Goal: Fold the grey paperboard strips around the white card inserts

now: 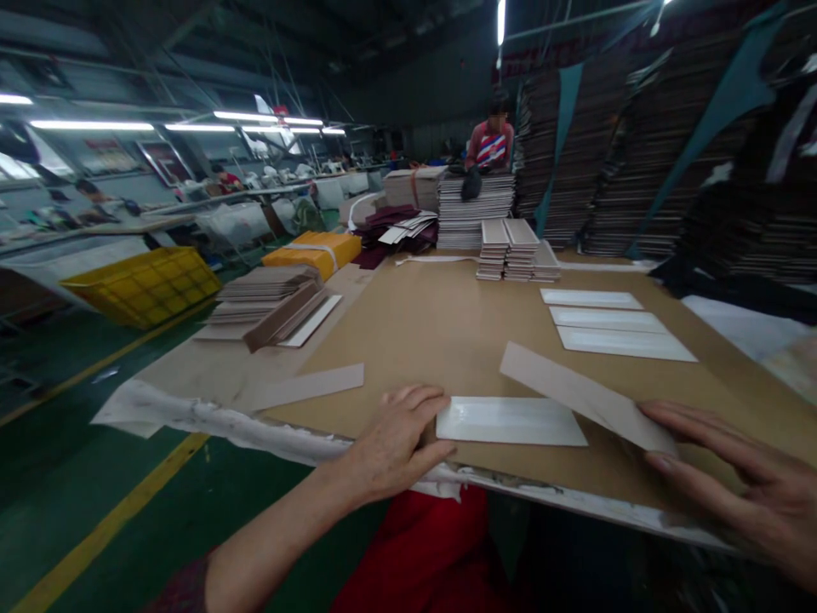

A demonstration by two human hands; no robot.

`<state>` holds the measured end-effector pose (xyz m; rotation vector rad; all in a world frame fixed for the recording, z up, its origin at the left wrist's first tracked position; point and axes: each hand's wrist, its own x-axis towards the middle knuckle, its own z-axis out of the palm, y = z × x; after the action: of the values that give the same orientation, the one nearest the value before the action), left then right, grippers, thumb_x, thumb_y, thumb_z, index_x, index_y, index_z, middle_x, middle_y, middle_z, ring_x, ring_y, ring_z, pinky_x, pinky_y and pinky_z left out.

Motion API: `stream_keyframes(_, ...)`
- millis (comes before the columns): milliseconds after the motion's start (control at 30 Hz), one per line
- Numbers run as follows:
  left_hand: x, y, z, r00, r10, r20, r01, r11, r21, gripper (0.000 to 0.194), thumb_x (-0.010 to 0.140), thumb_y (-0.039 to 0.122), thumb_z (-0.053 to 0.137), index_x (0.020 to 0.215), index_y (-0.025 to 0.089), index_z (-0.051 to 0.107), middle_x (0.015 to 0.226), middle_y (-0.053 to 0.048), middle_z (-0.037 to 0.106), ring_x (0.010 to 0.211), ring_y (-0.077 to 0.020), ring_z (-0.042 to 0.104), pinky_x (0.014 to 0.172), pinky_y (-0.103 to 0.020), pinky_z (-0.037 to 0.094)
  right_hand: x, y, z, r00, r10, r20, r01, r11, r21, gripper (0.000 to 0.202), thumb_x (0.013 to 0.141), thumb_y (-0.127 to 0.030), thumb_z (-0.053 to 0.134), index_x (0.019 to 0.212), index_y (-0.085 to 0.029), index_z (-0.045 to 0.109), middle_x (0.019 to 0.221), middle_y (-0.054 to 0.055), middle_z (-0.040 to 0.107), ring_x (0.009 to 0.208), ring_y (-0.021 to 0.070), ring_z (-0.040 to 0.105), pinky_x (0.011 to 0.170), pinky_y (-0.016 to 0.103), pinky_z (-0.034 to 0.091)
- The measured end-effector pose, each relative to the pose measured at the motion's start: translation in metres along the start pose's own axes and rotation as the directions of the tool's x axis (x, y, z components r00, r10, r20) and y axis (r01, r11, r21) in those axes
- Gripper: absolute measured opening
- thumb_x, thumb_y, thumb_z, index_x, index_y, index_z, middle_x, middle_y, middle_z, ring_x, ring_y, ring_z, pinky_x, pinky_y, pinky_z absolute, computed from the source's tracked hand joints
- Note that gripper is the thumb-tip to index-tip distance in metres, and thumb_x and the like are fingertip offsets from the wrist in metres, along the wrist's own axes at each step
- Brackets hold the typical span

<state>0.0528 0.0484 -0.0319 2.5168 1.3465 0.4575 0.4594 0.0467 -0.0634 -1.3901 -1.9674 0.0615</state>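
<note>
A white, glossy rectangular strip [511, 421] lies flat near the table's front edge. My left hand [402, 438] grips its left end, with the fingertips at the upper corner and the thumb at the lower one. In my right hand [734, 477] is a thin beige strip of board [574, 387], pinched between thumb and fingers at its near right end. This strip slants up to the left, its far end just above the white strip's top edge. Another beige strip [312, 386] rests on the table left of my left hand.
Several white strips [619, 332] lie in rows at the right. Stacked beige boards [268, 298] stand at the left, and small stacks [511, 247] at the back. Behind is a tall board pile [476, 209] with a person [491, 145] there. A yellow crate [144, 285] sits on the floor.
</note>
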Motion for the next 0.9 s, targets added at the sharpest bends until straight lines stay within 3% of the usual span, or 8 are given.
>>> stream_keyframes(167, 0.0, 0.005, 0.001, 0.971, -0.013, -0.237, -0.001, 0.998, -0.061, 0.042, 0.093, 0.033, 0.061, 0.131, 0.02, 0.054, 0.138, -0.015, 0.057, 0.126, -0.0321, 0.052, 0.105, -0.057, 0.042, 0.008, -0.042, -0.008, 0.986, -0.167, 0.013, 0.167, 0.986, -0.013, 0.041, 0.098, -0.05, 0.056, 0.127, -0.023, 0.065, 0.125, 0.008, 0.069, 0.11, 0.0279, 0.067, 0.097, 0.046, 0.058)
stream_keyframes(267, -0.006, 0.035, -0.002, 0.955, -0.167, -0.246, 0.065, 0.925, -0.374, 0.02, 0.093, 0.032, 0.059, 0.107, 0.019, 0.064, 0.099, -0.007, 0.068, 0.088, -0.0201, 0.063, 0.08, -0.037, 0.052, 0.006, -0.067, -0.006, 0.961, -0.273, -0.047, 0.27, 0.96, -0.072, 0.041, 0.101, -0.041, 0.056, 0.136, -0.02, 0.057, 0.128, 0.01, 0.066, 0.115, 0.0269, 0.065, 0.1, 0.045, 0.056)
stream_keyframes(433, -0.01, 0.09, 0.011, 0.929, -0.246, 0.275, 0.346, 0.323, -0.881, 0.043, 0.07, 0.056, 0.081, 0.076, 0.016, 0.064, 0.061, 0.003, 0.056, 0.05, -0.0077, 0.046, 0.047, -0.02, 0.035, 0.006, -0.117, 0.007, 0.875, -0.479, -0.068, 0.477, 0.878, -0.048, 0.049, 0.101, -0.023, 0.058, 0.147, -0.017, 0.046, 0.132, 0.01, 0.063, 0.12, 0.0239, 0.06, 0.106, 0.04, 0.05)
stream_keyframes(500, -0.01, 0.098, 0.017, 0.927, -0.236, 0.29, 0.327, 0.136, -0.935, 0.051, 0.068, 0.064, 0.079, 0.068, 0.016, 0.063, 0.059, 0.003, 0.056, 0.047, -0.0064, 0.045, 0.047, -0.02, 0.036, 0.007, -0.13, 0.012, 0.836, -0.546, -0.058, 0.544, 0.838, -0.05, 0.048, 0.1, -0.02, 0.058, 0.146, -0.014, 0.047, 0.134, 0.011, 0.061, 0.122, 0.0231, 0.058, 0.108, 0.038, 0.046)
stream_keyframes(567, -0.013, 0.096, 0.019, 0.918, -0.29, 0.272, 0.306, 0.08, -0.949, 0.051, 0.07, 0.065, 0.077, 0.07, 0.015, 0.067, 0.06, 0.002, 0.06, 0.047, -0.0064, 0.048, 0.048, -0.02, 0.037, 0.009, -0.137, 0.015, 0.807, -0.588, -0.053, 0.584, 0.808, -0.075, 0.047, 0.099, -0.018, 0.059, 0.144, -0.011, 0.048, 0.134, 0.011, 0.061, 0.122, 0.0235, 0.057, 0.108, 0.038, 0.043)
stream_keyframes(767, -0.084, 0.046, -0.004, 0.857, -0.341, 0.386, 0.486, 0.284, -0.827, 0.037, 0.08, 0.055, 0.07, 0.083, 0.02, 0.077, 0.061, 0.0, 0.069, 0.047, -0.0088, 0.056, 0.052, -0.02, 0.046, 0.013, -0.12, 0.008, 0.821, -0.565, -0.082, 0.546, 0.819, -0.174, 0.044, 0.102, -0.026, 0.055, 0.142, -0.011, 0.049, 0.128, 0.012, 0.064, 0.114, 0.0252, 0.061, 0.102, 0.039, 0.047)
stream_keyframes(833, -0.131, 0.012, -0.015, 0.796, -0.225, 0.563, 0.586, 0.521, -0.621, 0.034, 0.088, 0.05, 0.059, 0.089, 0.023, 0.079, 0.073, -0.004, 0.075, 0.062, -0.0164, 0.068, 0.06, -0.027, 0.054, 0.011, -0.1, 0.001, 0.848, -0.521, -0.096, 0.499, 0.846, -0.185, 0.043, 0.102, -0.029, 0.054, 0.143, -0.014, 0.05, 0.126, 0.011, 0.065, 0.112, 0.0258, 0.063, 0.102, 0.04, 0.048)
stream_keyframes(900, -0.178, -0.023, -0.023, 0.753, -0.34, 0.564, 0.539, 0.81, -0.23, 0.03, 0.081, 0.042, 0.062, 0.103, 0.03, 0.078, 0.101, -0.008, 0.078, 0.089, -0.0284, 0.074, 0.075, -0.043, 0.059, 0.007, -0.074, -0.006, 0.898, -0.427, -0.111, 0.403, 0.896, -0.188, 0.043, 0.102, -0.035, 0.053, 0.142, -0.018, 0.051, 0.126, 0.011, 0.066, 0.11, 0.0271, 0.065, 0.1, 0.041, 0.053)
